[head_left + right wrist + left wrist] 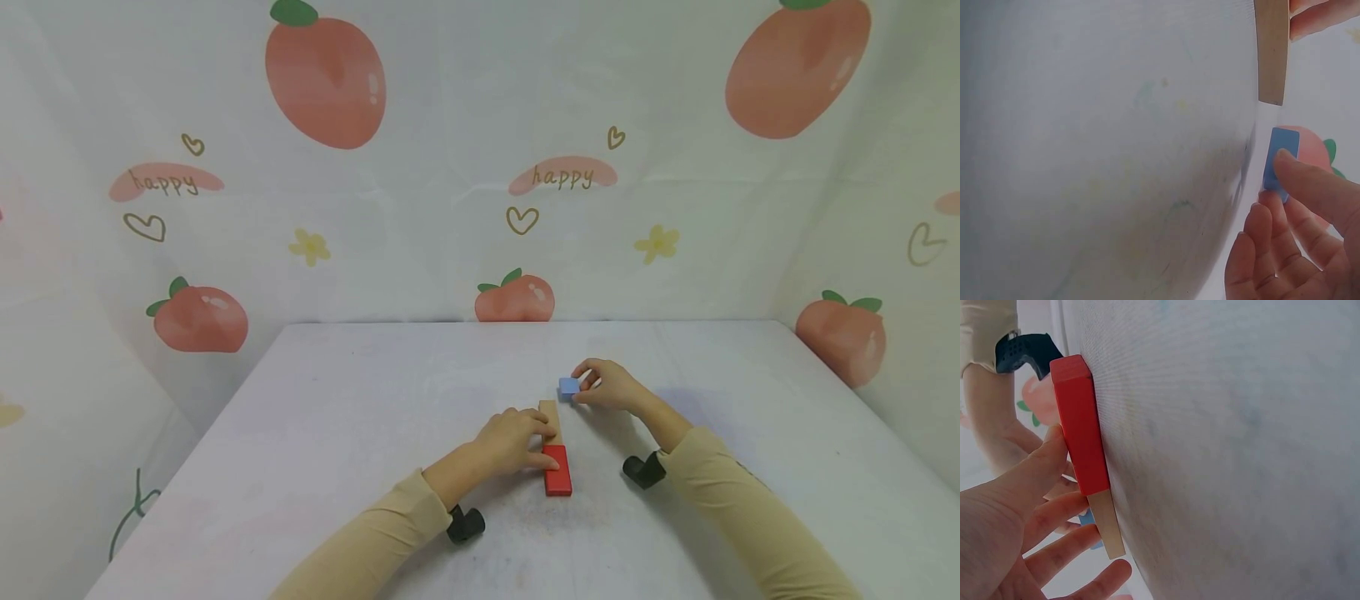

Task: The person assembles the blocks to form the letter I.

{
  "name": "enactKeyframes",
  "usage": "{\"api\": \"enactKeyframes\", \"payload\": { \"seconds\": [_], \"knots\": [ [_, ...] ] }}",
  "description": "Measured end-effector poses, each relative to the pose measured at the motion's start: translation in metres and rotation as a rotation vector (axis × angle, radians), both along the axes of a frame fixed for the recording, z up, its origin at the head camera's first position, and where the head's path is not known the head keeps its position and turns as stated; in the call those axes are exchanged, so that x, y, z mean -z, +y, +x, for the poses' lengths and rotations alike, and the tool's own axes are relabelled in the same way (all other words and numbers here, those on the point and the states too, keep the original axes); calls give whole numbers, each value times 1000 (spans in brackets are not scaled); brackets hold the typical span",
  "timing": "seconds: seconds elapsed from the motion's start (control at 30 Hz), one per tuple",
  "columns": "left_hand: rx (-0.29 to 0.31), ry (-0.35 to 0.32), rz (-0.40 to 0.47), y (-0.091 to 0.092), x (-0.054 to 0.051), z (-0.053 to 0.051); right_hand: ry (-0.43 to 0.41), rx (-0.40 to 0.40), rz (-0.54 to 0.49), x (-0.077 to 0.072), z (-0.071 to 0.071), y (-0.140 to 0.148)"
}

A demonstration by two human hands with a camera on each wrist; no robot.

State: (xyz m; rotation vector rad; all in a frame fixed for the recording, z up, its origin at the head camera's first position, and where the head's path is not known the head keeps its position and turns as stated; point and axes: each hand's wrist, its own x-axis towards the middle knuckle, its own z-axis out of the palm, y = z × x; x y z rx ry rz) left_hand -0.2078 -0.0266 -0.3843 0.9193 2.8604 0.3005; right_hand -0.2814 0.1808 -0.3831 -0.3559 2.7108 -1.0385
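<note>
A red rectangular block (pixel 557 481) lies on the white table, end to end with a light wooden block (pixel 549 410) beyond it. My left hand (pixel 512 442) is over both from the left. In the left wrist view its thumb touches the red block (pixel 1080 425), while the fingers reach over the wooden block (pixel 1107 525) and stay mostly extended. Just past the wooden block's far end, my right hand (pixel 613 387) pinches a small blue block (pixel 567 388) between thumb and fingers. The right wrist view shows a gap between the blue block (pixel 1282 140) and the wooden block (pixel 1271 56).
The white table (pixel 360 400) spreads out on every side of the blocks. A white curtain (pixel 420 208) printed with fruit stands behind it and at both sides. Dark wrist cameras hang below the left sleeve (pixel 375 533) and the right sleeve (pixel 750 508).
</note>
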Motion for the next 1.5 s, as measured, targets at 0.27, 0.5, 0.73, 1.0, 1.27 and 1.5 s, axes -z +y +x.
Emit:
{"api": "enactKeyframes", "payload": {
  "seconds": [0.27, 0.5, 0.73, 1.0, 1.27, 1.5],
  "knots": [
    [-4, -3, -6, 0, 0, 0, 9, -5, -2, 0, -2, -2],
    [-6, -6, -14, 0, -1, 0, -1, 7, -2, 0, -3, -5],
    [2, 4, -4, 0, -2, 1, 11, 1, -9, 1, -3, -7],
    [3, 11, -2, 0, -1, 1, 11, -6, -10, 2, -5, -9],
    [-2, -3, -2, 0, -1, 1, 11, -4, -3, 4, -6, -12],
    [1, -4, -1, 0, -1, 1, 20, -10, -20, 5, -7, -13]
  ]
}}
